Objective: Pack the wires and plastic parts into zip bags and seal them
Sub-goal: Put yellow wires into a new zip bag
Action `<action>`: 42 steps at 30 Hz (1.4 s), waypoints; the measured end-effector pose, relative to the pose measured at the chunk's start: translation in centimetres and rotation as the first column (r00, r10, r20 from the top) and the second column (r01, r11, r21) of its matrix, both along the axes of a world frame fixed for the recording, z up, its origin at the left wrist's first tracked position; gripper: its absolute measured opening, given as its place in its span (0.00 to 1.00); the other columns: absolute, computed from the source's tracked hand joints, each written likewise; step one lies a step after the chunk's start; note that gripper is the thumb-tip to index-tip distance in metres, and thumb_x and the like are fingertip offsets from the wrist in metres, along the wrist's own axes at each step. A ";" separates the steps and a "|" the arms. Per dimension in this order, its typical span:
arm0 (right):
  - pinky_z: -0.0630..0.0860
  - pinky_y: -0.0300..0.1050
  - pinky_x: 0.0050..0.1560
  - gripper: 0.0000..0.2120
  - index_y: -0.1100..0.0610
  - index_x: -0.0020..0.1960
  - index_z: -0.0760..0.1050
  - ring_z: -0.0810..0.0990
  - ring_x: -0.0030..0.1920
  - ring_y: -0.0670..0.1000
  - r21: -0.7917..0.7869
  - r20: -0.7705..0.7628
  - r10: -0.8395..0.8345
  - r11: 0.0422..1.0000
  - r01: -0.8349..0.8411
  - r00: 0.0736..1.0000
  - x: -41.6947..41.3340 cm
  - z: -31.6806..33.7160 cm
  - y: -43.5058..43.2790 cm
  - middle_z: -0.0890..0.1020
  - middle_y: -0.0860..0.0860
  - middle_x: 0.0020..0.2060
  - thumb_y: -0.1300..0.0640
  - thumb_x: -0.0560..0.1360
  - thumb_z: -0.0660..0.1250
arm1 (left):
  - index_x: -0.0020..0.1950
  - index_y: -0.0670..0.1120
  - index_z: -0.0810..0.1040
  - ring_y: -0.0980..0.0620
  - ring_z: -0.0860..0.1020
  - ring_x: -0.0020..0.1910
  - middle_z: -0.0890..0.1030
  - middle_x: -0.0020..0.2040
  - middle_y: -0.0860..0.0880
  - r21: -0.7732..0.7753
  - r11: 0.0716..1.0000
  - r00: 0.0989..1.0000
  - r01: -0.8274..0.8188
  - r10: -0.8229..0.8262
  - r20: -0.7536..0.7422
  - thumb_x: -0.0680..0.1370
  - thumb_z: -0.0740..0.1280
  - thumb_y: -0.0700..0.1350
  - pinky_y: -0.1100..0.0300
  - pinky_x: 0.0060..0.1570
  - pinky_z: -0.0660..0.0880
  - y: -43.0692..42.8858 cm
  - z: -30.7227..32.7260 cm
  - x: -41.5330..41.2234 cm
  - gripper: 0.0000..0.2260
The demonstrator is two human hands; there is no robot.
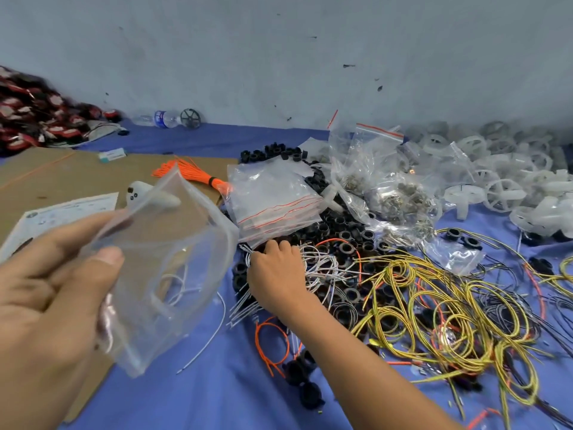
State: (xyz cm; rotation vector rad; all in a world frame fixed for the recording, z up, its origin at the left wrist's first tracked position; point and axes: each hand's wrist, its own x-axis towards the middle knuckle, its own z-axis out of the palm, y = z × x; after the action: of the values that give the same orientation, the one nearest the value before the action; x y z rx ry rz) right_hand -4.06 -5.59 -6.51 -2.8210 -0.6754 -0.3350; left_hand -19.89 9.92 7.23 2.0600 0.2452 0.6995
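Fingers (65, 234) of left hand (46, 293) nearly closed, thumb and forefingers pinching one clear zip bag (167, 259), held tilted above blue surface (217, 383). Right hand (276, 271) curled round one bundle of white wires (322, 265) lying on black plastic rings (341, 225), too many to count. One stack of empty zip bags (273, 200) just beyond. One orange wire bundle (192, 175). Yellow wires (434, 305) tangled, uncountable.

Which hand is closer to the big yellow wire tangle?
Right. The right hand grips white wires just left of the yellow wire tangle; the left hand holds a clear bag farther left.
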 end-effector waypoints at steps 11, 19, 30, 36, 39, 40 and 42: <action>0.77 0.46 0.46 0.10 0.49 0.49 0.82 0.81 0.46 0.49 0.949 -0.311 0.264 0.130 0.286 0.913 -4.6 9.6 -14.4 0.84 0.50 0.46 0.54 0.82 0.62 | 0.67 0.62 0.78 0.48 0.75 0.27 0.81 0.35 0.42 -0.003 0.990 0.983 0.139 -0.138 0.122 0.76 0.62 0.64 0.61 0.25 0.72 -6.0 0.1 3.1 0.21; 0.73 0.41 0.23 0.08 0.57 0.41 0.83 0.75 0.22 0.51 0.782 -0.324 0.754 -0.127 0.610 0.572 -12.1 11.7 -18.0 0.76 0.54 0.26 0.52 0.74 0.72 | 0.70 0.61 0.74 0.59 0.71 0.27 0.73 0.30 0.57 0.315 0.913 0.965 0.261 -0.260 -0.045 0.81 0.60 0.56 0.65 0.28 0.66 -13.7 -1.4 5.4 0.17; 0.75 0.42 0.28 0.15 0.45 0.68 0.72 0.80 0.30 0.51 0.725 -0.598 0.159 0.526 0.445 0.786 -14.1 8.8 -17.5 0.85 0.54 0.43 0.46 0.82 0.58 | 0.70 0.67 0.72 0.60 0.71 0.28 0.75 0.31 0.60 0.365 0.778 0.860 0.511 -0.469 -0.202 0.81 0.60 0.54 0.68 0.28 0.67 -15.9 -3.0 2.8 0.18; 0.68 0.31 0.35 0.13 0.43 0.57 0.79 0.75 0.31 0.39 0.739 -0.122 -0.031 0.665 0.112 0.992 -15.5 9.9 -18.5 0.81 0.38 0.39 0.42 0.77 0.61 | 0.62 0.71 0.76 0.55 0.65 0.19 0.73 0.27 0.45 0.181 0.893 0.910 0.412 -0.415 -0.027 0.76 0.57 0.62 0.63 0.17 0.62 -13.9 -1.4 4.4 0.17; 0.64 0.30 0.29 0.08 0.43 0.51 0.81 0.71 0.26 0.42 0.816 -0.078 -0.161 0.557 0.156 0.984 -15.4 9.6 -21.0 0.79 0.41 0.33 0.45 0.76 0.65 | 0.65 0.65 0.78 0.32 0.73 0.30 0.77 0.37 0.34 0.042 0.919 0.920 0.393 -0.393 -0.016 0.76 0.60 0.66 0.51 0.16 0.68 -12.3 0.0 5.4 0.20; 0.65 0.31 0.29 0.06 0.42 0.51 0.81 0.71 0.27 0.43 0.796 -0.107 -0.196 0.571 0.203 0.975 -15.0 9.3 -22.2 0.80 0.43 0.34 0.46 0.77 0.66 | 0.65 0.63 0.78 0.30 0.74 0.32 0.77 0.40 0.31 0.025 0.915 0.916 0.402 -0.401 -0.032 0.75 0.61 0.69 0.49 0.19 0.72 -11.7 0.4 5.8 0.22; 0.69 0.34 0.31 0.04 0.41 0.50 0.80 0.75 0.29 0.44 0.701 -0.160 -0.267 0.647 0.300 0.950 -13.8 8.3 -24.2 0.82 0.41 0.38 0.48 0.78 0.67 | 0.67 0.62 0.78 0.27 0.77 0.39 0.80 0.45 0.33 0.031 0.914 0.914 0.405 -0.403 -0.037 0.76 0.60 0.70 0.40 0.30 0.79 -10.6 1.2 6.5 0.24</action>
State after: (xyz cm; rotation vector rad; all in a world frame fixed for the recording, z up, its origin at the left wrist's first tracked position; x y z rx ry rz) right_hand -17.90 -29.82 1.82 -2.1313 -0.0291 -0.4676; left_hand -13.44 -0.71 8.46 2.0688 -0.1797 0.4192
